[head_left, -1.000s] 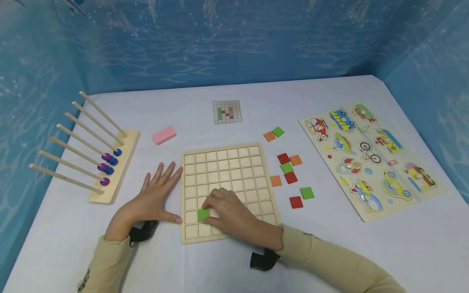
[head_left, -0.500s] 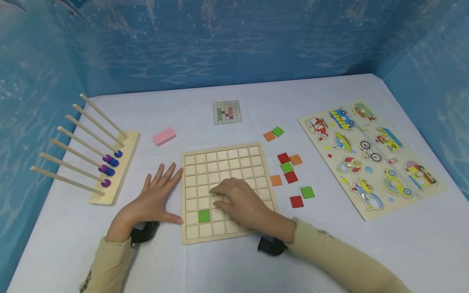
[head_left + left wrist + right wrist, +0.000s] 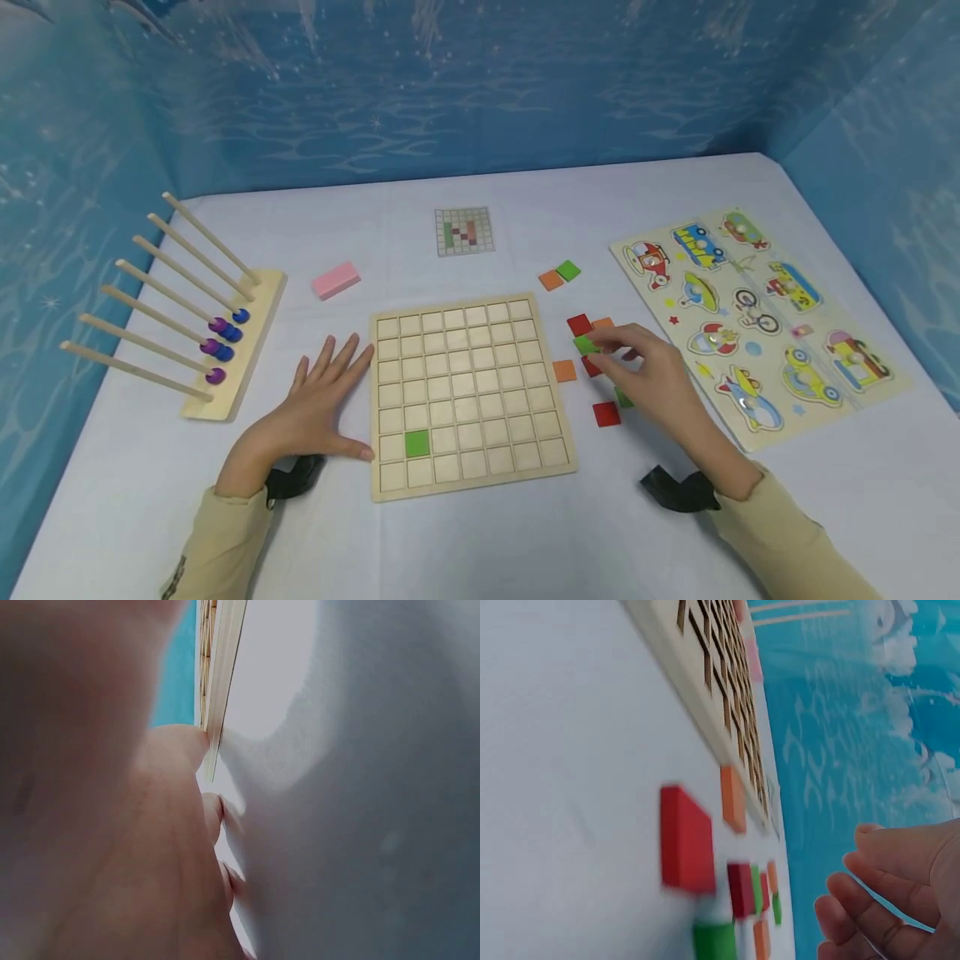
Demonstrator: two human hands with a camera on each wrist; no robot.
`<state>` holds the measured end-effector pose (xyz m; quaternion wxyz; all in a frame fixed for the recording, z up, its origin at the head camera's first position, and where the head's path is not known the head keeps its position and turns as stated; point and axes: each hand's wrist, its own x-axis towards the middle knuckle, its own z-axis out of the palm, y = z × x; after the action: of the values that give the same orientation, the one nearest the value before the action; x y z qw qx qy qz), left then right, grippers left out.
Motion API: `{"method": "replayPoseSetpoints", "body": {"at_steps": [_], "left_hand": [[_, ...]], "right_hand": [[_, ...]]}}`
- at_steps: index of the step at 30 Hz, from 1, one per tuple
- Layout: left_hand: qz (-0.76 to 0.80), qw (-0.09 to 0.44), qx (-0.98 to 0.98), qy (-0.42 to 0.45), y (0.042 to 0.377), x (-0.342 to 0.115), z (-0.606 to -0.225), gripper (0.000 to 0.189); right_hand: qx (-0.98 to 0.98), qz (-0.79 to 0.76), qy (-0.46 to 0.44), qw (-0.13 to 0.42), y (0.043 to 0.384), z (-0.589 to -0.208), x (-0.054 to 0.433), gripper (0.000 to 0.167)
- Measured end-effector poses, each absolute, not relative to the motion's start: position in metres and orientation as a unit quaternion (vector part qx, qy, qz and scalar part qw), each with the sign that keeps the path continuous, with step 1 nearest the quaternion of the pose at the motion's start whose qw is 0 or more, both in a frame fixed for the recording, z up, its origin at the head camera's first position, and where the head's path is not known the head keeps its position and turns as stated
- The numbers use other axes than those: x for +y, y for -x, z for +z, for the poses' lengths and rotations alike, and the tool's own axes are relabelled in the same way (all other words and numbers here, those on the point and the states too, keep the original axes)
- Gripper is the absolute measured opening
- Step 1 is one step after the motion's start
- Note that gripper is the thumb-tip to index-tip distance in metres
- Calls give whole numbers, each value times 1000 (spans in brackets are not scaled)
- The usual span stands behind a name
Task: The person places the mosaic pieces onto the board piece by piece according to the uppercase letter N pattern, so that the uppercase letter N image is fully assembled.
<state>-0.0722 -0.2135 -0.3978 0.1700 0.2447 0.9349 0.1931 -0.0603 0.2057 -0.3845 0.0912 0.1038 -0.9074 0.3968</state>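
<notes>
A wooden grid board point(image 3: 463, 383) lies flat, with one green tile point(image 3: 417, 443) in a cell near its lower left. Beside its left edge my left hand point(image 3: 311, 417) rests with fingers spread, fingertips and thumb at the rim. My right hand point(image 3: 645, 375) is over the loose tiles to the right of the board. Its thumb and fingers are apart and bent a little, with nothing between them in the right wrist view. Near its fingertips lie a green tile point(image 3: 583, 344) and a dark red tile point(image 3: 591, 366), partly covered by the hand.
More tiles lie about, among them a red tile point(image 3: 607, 414) and an orange tile point(image 3: 565, 371). A pattern card point(image 3: 464, 231) and a pink block point(image 3: 336, 280) lie beyond the board. A peg stand point(image 3: 243, 350) with beads stands left; a vehicle puzzle board point(image 3: 750, 333) lies right.
My right hand has let go of the green tile, left it in its cell, and moved right, off the board, to the loose tiles. The left hand has stayed in place.
</notes>
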Motion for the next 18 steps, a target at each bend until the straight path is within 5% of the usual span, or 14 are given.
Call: {"method": "replayPoseSetpoints", "body": {"at_steps": [18], "left_hand": [[189, 168, 936, -246, 73, -214, -400, 131]], "right_hand": [[-932, 350, -82, 50, 17, -394, 242, 41]]}}
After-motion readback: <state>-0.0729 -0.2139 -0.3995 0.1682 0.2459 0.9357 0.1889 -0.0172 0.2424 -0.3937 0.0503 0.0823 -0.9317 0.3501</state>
